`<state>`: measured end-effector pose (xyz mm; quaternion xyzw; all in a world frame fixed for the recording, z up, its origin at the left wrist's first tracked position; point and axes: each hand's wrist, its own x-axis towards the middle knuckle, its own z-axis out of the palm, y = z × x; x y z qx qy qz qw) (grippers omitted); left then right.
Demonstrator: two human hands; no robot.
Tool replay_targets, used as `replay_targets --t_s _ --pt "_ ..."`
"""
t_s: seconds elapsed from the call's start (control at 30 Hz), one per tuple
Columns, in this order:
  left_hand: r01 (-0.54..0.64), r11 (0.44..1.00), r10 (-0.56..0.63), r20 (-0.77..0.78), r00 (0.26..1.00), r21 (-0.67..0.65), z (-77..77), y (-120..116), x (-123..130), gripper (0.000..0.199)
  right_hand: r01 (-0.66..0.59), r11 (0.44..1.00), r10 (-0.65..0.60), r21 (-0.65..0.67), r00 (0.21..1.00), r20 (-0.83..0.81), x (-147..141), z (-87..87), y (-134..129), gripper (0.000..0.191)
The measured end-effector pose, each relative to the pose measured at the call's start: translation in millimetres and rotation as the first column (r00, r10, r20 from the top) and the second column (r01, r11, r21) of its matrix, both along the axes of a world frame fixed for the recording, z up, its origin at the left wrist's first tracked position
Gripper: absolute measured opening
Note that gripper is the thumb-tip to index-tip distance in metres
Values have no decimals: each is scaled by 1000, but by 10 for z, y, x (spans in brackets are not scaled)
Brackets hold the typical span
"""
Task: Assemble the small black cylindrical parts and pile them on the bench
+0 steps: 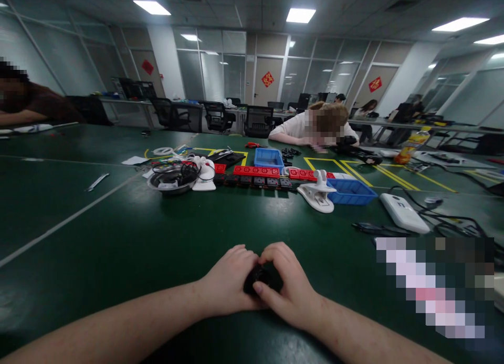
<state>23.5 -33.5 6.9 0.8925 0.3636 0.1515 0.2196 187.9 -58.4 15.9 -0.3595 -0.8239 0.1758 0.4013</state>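
Low in the middle of the view, a small dark rounded object (258, 281) sits between my two hands, just over the green table (189, 232). My left hand (230, 280) is closed around its left side, with the fingers curled away from me. Thumb and bent fingers of my right hand (290, 288) close on it from the right, the thumb lying across its near side. Much of the object is covered by my fingers, so its kind cannot be made out.
Ahead lie a metal bowl (173, 184) of cables, red power-strip pieces (255, 171), a white clip (318, 196), blue bins (350, 191) and a white power bank (405, 213). Across the table a person (291, 128) leans down; another person (39, 104) is at far left. A bottle (411, 146) stands right.
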Motion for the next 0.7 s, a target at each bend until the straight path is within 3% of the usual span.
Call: replay_targets --t_s 0.37,0.7 --pt "29 999 -28 7 1000 -42 48 30 -16 29 -34 999 35 -23 998 50 -16 5 25 6" --pt "95 995 -95 -13 995 -35 27 74 -47 25 -266 963 264 48 964 29 -1 94 0 23"
